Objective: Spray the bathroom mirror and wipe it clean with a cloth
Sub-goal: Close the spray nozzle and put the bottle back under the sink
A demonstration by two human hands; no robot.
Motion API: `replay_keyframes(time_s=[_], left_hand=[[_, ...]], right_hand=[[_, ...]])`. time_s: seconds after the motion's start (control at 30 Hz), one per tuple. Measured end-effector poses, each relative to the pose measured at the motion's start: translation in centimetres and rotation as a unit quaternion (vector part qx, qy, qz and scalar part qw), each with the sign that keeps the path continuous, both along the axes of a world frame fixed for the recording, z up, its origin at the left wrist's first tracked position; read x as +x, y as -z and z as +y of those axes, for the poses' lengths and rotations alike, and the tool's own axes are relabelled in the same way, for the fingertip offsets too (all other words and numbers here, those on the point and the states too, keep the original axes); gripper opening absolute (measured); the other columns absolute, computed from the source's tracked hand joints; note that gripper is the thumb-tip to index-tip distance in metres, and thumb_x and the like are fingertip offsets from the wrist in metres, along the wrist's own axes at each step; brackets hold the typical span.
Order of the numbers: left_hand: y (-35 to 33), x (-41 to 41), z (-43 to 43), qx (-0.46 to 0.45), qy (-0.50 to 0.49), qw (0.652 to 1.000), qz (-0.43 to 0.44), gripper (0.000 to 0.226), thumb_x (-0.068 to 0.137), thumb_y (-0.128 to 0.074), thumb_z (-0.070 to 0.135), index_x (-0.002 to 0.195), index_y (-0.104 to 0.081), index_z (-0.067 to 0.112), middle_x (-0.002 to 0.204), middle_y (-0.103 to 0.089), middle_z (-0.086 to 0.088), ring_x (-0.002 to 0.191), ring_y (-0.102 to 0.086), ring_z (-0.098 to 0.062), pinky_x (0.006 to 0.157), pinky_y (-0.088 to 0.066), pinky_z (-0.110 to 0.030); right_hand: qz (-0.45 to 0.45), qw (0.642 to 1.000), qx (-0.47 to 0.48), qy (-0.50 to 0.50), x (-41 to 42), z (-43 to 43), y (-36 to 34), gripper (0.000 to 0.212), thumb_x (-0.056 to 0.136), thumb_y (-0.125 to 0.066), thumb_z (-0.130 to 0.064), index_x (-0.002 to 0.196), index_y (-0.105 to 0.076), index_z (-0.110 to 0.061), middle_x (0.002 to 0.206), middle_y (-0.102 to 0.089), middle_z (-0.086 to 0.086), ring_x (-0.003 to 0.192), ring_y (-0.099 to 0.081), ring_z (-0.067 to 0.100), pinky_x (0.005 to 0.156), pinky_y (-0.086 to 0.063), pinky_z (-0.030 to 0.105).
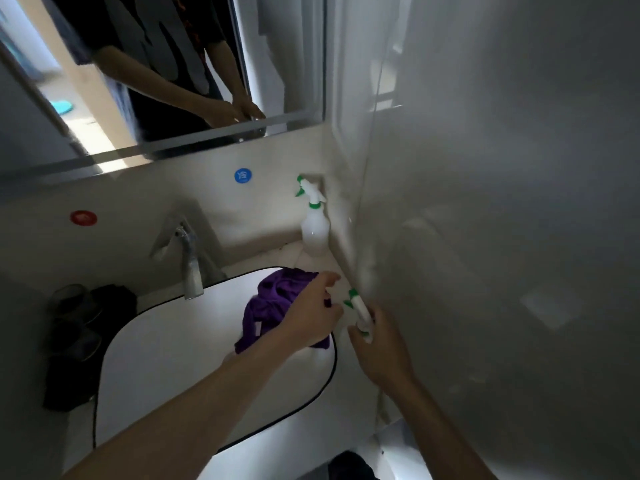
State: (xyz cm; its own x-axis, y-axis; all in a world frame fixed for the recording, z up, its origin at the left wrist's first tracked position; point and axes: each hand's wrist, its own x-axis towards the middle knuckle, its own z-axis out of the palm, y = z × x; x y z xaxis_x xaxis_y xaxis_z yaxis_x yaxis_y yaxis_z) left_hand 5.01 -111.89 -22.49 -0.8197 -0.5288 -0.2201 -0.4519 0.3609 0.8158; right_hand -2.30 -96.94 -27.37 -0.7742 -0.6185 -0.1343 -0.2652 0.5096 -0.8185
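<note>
Gripped spray bottle (pixel 360 311) in right hand (pixel 379 348), fingers curled round it, at 3 o'clock of purple cloth (pixel 266 301). Held left hand (pixel 310 311) over cloth; couldn't tell open or gripping.

In front of you a white sink (pixel 166 358) with a thin dark rim sits in a pale counter (pixel 349 403). A chrome tap (pixel 188 265) stands at its back edge. On the wall behind the tap you see a round red sticker (pixel 83 217) up to the left and a round blue sticker (pixel 243 176) up to the right, well apart. Left of the sink lie dark things (pixel 79 327), too dim to name. A glossy pale wall (pixel 502 202) fills your right side.
</note>
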Motion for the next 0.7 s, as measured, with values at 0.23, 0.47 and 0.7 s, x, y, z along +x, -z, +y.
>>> replay_keyframes(time_s=[0.23,0.47,0.7], left_hand=[[1.8,-2.1,1.9,0.114,-0.046,0.991,0.054,0.026,0.101,-0.053,0.003,0.114,-0.070,0.017,0.111,-0.071,-0.007,0.089,-0.063,-0.013,0.081,-0.048,-0.025],[2.2,-1.2,1.4,0.136,-0.079,0.986,0.053,0.017,0.103,-0.054,0.010,0.096,-0.067,0.019,0.086,-0.066,0.004,0.074,-0.054,-0.030,0.069,-0.044,-0.044],[0.3,0.5,2.2,0.144,-0.112,0.980,0.080,0.016,0.105,-0.051,0.010,0.093,-0.061,0.015,0.086,-0.060,0.002,0.076,-0.053,-0.014,0.078,-0.043,-0.033]], right_hand=[[-0.048,0.997,-0.051,0.026,-0.7,1.2,1.8,0.018,0.094,-0.068,-0.031,0.103,-0.054,-0.036,0.100,-0.059,-0.019,0.092,-0.056,-0.013,0.069,-0.040,0.002],[-0.205,0.964,-0.163,0.052,-1.1,1.0,3.4,0.010,0.094,-0.073,-0.020,0.102,-0.074,-0.026,0.087,-0.074,-0.015,0.081,-0.067,-0.001,0.070,-0.049,0.012],[-0.183,0.957,-0.203,0.102,0.1,-0.2,0.9,0.021,0.087,-0.076,-0.029,0.103,-0.075,-0.016,0.088,-0.077,-0.009,0.084,-0.070,0.002,0.070,-0.050,0.010]])
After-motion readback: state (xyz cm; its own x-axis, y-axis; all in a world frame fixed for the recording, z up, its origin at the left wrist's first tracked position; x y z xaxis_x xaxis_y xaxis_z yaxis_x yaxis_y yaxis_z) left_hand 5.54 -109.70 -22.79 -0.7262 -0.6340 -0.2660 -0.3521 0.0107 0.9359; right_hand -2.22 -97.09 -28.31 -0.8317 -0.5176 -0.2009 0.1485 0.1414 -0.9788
